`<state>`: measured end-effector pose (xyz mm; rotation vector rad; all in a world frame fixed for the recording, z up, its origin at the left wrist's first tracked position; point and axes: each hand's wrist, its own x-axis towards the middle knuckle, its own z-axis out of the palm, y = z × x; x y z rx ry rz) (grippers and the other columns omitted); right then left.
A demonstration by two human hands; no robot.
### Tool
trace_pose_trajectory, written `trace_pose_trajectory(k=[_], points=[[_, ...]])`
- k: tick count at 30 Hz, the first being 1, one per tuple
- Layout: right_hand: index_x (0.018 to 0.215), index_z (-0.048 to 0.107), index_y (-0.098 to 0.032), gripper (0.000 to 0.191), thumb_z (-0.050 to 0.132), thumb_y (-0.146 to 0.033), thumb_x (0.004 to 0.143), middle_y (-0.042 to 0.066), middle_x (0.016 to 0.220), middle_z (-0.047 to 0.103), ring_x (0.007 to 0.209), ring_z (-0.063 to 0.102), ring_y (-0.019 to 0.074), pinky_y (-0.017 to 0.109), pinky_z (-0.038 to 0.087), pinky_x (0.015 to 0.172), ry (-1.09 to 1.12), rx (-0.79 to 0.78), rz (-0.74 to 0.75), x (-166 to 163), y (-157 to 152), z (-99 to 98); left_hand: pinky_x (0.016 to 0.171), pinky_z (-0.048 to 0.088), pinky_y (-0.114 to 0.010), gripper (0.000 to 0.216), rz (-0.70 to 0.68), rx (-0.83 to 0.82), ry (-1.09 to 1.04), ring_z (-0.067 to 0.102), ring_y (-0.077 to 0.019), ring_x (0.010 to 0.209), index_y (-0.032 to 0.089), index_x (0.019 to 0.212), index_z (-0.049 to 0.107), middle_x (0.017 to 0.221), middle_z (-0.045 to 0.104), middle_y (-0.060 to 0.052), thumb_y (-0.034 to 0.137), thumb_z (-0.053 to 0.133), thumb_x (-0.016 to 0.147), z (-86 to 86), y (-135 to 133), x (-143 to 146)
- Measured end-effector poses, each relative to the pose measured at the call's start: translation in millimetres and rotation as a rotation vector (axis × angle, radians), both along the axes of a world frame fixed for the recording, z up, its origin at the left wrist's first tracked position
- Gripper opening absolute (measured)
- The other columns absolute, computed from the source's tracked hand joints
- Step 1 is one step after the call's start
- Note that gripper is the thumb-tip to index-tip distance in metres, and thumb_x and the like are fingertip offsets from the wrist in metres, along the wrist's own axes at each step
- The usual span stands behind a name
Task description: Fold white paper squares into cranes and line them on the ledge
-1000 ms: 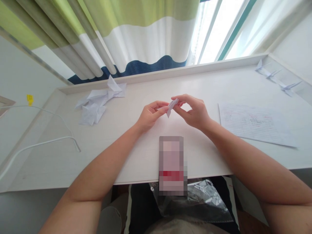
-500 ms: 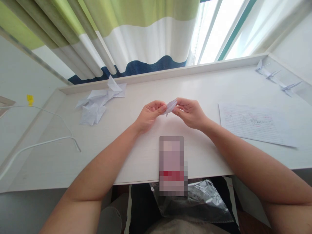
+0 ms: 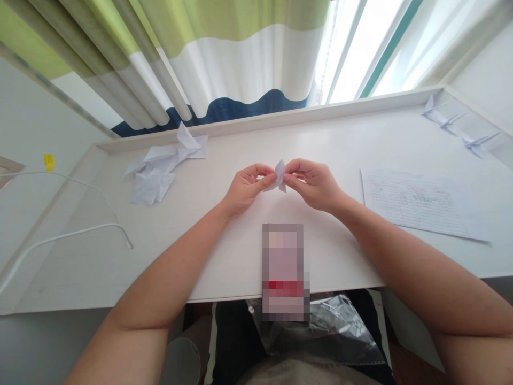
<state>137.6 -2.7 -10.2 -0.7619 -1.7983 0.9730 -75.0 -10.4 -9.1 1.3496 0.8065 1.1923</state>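
Note:
A small folded piece of white paper [image 3: 280, 172] is held up over the white desk, between my two hands. My left hand [image 3: 249, 188] pinches its left side with thumb and fingers. On the other side, my right hand [image 3: 315, 183] grips it with thumb and forefinger. The paper shows a pointed flap upward and another pointing down; the parts under my fingertips are hidden. Below the hands, a pixelated rectangular object [image 3: 282, 262] covers the front edge of the desk.
Crumpled folded papers [image 3: 160, 166] lie at the back left. Several small folded paper shapes [image 3: 449, 122] line the far right. A written sheet [image 3: 425, 203] rests on the right. A white cable [image 3: 80, 232] crosses the left side. A clear plastic bag [image 3: 332, 326] lies on the lap.
The folded paper has turned between my fingers: it slanted to the upper right and now its flap stands more upright. My right fingers have shifted slightly; both arms stay in place.

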Motion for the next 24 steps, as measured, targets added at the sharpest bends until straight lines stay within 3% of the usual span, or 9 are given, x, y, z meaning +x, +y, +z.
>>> trace_pose_trajectory(k=[9,15,19,24], points=[[0.088,0.069,-0.025,0.015,0.067,-0.031,0.101,0.002,0.088,0.074,0.086,0.067,0.0199,0.040,0.056,0.082,-0.125,0.298,-0.181,-1.6,-1.7,4.7,0.070,0.047,-0.033,0.037,0.158,0.177,0.150,0.061,-0.0149,0.070,0.025,0.092,0.079,0.072,0.069,0.000,0.061,0.086,0.089,-6.6,-3.5,3.0],[0.097,0.076,-0.024,0.016,0.069,-0.037,0.104,-0.002,0.076,0.071,0.062,0.055,0.0132,0.032,0.047,0.063,-0.192,0.189,-0.187,-1.5,-7.6,10.1,0.068,0.046,-0.030,0.020,0.278,0.427,0.263,0.063,-0.0128,0.075,0.026,0.096,0.080,0.089,0.079,-0.001,0.046,0.080,0.098,-8.5,-4.5,3.3],[0.098,0.075,-0.024,0.012,0.067,-0.029,0.105,-0.001,0.084,0.076,0.069,0.064,0.0135,0.032,0.052,0.067,-0.153,0.260,-0.146,0.2,-8.1,11.3,0.068,0.047,-0.028,0.005,0.280,0.610,0.277,0.064,-0.0106,0.076,0.027,0.102,0.079,0.093,0.079,0.000,0.032,0.077,0.102,-7.9,-3.3,1.0],[0.102,0.074,-0.027,0.012,0.064,-0.020,0.105,0.001,0.097,0.079,0.084,0.072,0.0166,0.034,0.058,0.075,-0.165,0.496,-0.127,5.4,-2.3,8.1,0.072,0.054,-0.027,0.004,0.232,0.805,0.345,0.072,-0.0123,0.087,0.027,0.105,0.078,0.103,0.080,-0.002,0.027,0.075,0.104,-5.2,0.2,-6.8]])
